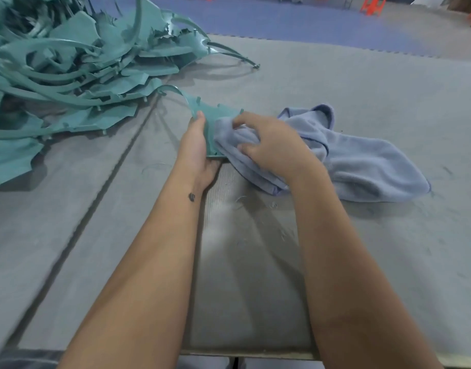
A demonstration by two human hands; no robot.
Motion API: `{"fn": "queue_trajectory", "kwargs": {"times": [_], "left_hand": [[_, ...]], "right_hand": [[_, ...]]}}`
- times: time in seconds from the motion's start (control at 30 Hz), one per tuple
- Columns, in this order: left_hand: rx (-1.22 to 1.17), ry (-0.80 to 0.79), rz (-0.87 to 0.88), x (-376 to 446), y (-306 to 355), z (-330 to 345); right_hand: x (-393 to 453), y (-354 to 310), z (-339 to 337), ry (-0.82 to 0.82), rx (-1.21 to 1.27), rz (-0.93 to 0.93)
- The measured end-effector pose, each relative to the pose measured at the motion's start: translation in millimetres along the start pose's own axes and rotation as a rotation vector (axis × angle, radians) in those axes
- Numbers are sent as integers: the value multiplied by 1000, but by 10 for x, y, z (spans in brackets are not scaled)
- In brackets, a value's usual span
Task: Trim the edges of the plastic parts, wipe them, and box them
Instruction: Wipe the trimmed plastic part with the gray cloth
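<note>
A teal plastic part [202, 110] with small pegs and a curved strip lies on the grey mat [255, 275] at the table's middle. My left hand [195, 147] grips its left edge, thumb on top. My right hand [269, 145] holds a bunched blue-grey cloth [362, 166] and presses it onto the part's right side. The cloth covers much of the part and trails off to the right across the table.
A large heap of teal plastic parts [69, 75] with long curved strips fills the far left of the grey table [362, 89]. Thin plastic shavings [274, 206] lie scattered near the mat. Orange stools [373, 5] stand on the floor far behind.
</note>
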State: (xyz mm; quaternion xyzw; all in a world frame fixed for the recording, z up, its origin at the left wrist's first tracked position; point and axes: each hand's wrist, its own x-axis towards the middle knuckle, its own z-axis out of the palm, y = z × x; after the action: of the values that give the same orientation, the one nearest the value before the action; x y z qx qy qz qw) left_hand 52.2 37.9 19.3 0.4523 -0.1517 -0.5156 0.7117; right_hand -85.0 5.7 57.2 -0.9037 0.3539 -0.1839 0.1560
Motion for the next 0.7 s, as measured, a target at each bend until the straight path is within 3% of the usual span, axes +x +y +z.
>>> {"fn": "queue_trajectory", "kwargs": {"times": [0.1,0.23,0.33,0.47,0.6,0.7], "left_hand": [[-24,-122,-42,29,-13,-45],[-124,-283,-81,-25,-49,-56],[-223,-302,-81,-69,-31,-27],[-188,-332,-37,-92,-17,-24],[-176,-321,-12,-55,-14,-26],[-153,-248,-11,-5,-17,-41]], "right_hand": [[115,-159,173,63,-23,-67],[218,-233,392,236,22,94],[285,-95,362,392,-26,237],[338,42,294,422,-127,340],[298,-29,332,388,-182,263],[159,-143,435,348,-185,103]]}}
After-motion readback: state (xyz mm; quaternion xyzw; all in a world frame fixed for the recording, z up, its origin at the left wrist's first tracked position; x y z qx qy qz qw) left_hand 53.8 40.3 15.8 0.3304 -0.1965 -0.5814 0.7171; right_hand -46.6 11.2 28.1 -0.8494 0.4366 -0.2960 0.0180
